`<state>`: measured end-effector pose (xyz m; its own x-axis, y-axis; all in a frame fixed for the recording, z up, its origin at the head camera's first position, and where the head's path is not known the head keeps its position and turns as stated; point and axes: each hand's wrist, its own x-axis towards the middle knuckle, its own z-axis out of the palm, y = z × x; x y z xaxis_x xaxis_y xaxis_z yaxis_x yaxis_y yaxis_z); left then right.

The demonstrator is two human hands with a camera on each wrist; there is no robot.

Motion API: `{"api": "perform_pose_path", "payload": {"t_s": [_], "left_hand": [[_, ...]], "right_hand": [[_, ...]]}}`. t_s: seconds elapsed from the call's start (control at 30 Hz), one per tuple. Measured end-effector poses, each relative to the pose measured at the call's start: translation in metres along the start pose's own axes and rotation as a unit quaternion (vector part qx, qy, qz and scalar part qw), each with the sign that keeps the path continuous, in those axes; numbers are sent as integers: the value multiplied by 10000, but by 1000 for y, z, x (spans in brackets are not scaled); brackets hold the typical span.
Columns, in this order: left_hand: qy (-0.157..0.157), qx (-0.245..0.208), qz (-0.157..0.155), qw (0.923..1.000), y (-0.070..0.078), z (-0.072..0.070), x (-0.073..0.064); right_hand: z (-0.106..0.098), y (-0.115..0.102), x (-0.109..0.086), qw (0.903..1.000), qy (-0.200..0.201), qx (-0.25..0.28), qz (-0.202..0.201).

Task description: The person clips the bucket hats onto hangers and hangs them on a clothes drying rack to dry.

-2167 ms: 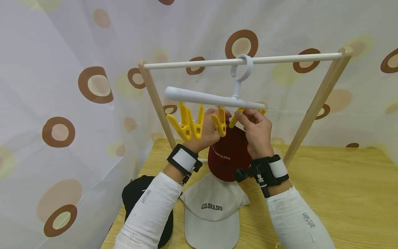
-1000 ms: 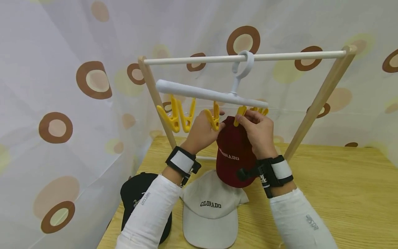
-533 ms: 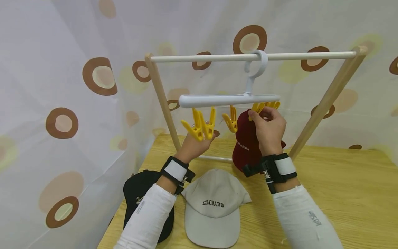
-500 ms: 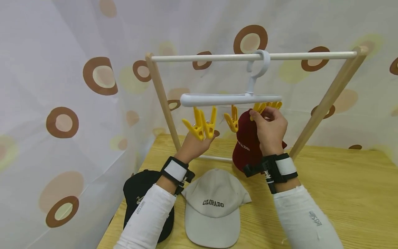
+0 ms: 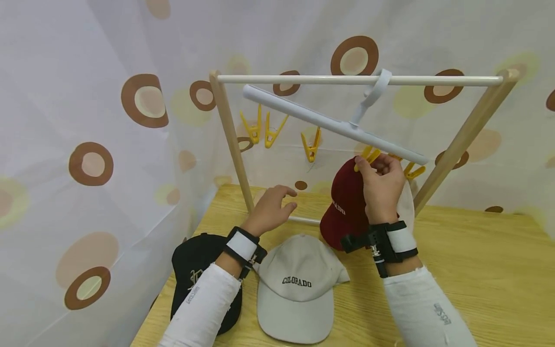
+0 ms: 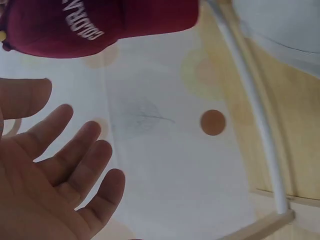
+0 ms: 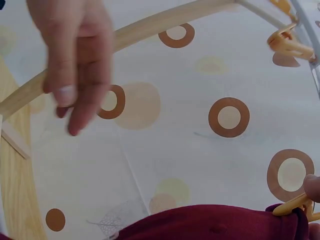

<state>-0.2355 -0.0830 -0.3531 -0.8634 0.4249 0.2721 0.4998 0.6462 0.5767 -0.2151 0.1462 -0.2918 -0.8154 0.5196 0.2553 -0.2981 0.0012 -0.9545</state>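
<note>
My right hand (image 5: 383, 185) pinches a yellow clothespin (image 5: 367, 156) under the right half of a white hanger (image 5: 303, 113). That clothespin bites the edge of a dark red cap (image 5: 344, 205), which hangs below it; the right wrist view shows the clothespin (image 7: 292, 204) on the cap's edge (image 7: 215, 220). My left hand (image 5: 270, 209) is in the air left of the red cap, holding nothing. Its fingers (image 6: 82, 165) are spread and slightly bent in the left wrist view. The hanger tilts, left end high. Part of a whitish cap (image 5: 406, 205) shows behind my right hand.
The hanger hooks over a rack's white rail (image 5: 299, 79). Several yellow clothespins hang free, such as the left clothespin (image 5: 254, 130). A grey cap (image 5: 297, 289) and a black cap (image 5: 197, 270) lie on the wooden table (image 5: 477, 279). A patterned curtain (image 5: 186, 43) stands behind.
My left hand has moved from the red cap down and left, leaving it hanging by the clothespin. The hanger's left end has swung up and its right end down. My right hand keeps its pinch.
</note>
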Motion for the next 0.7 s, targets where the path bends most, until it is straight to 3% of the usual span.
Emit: {"api": "perform_pose_path", "payload": {"t_s": [0.13,0.4,0.53,0.7], "left_hand": [[-404,87,-141,9990,-10,6,-14],[-595,-21,-200,9980,-24,15,-41],[-585,-110,-214,9980,-26,19,-47],[-508,-249,-113,9983,-26,24,-49]], "right_hand": [[0,2,-4,9999,-44,153,-64],[-10,6,-18,9988,-361,-161,-300],[-17,6,-27,9956,-243,-496,-759],[-26,8,-39,9845,-31,-940,-1480]]}}
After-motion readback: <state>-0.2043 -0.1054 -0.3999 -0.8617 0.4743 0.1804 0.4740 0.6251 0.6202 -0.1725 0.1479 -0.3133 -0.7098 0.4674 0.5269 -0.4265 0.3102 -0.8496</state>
